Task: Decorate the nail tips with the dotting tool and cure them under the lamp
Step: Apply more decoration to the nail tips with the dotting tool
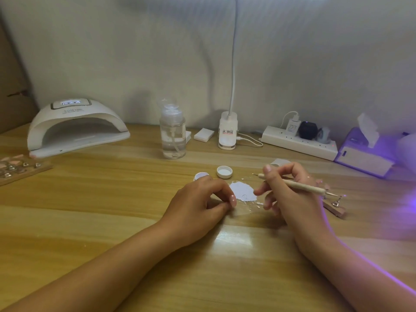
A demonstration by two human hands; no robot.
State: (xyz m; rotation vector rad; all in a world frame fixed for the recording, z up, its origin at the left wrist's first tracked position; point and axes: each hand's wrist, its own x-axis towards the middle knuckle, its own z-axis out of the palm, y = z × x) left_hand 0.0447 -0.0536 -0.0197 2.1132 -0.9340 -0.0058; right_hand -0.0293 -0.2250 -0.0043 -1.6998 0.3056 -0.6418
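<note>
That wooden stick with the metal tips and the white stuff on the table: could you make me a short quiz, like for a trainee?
1. True or false: the right hand holds the dotting tool.
2. Where is the white lid?
A. screwed on the small jar
B. loose on the table, inside facing up
C. inside the curing lamp
3. Fill in: the left hand rests beside the white ____.

Key: 1 true; 2 B; 3 patch (whether powder or paste, I cannot tell).
</note>
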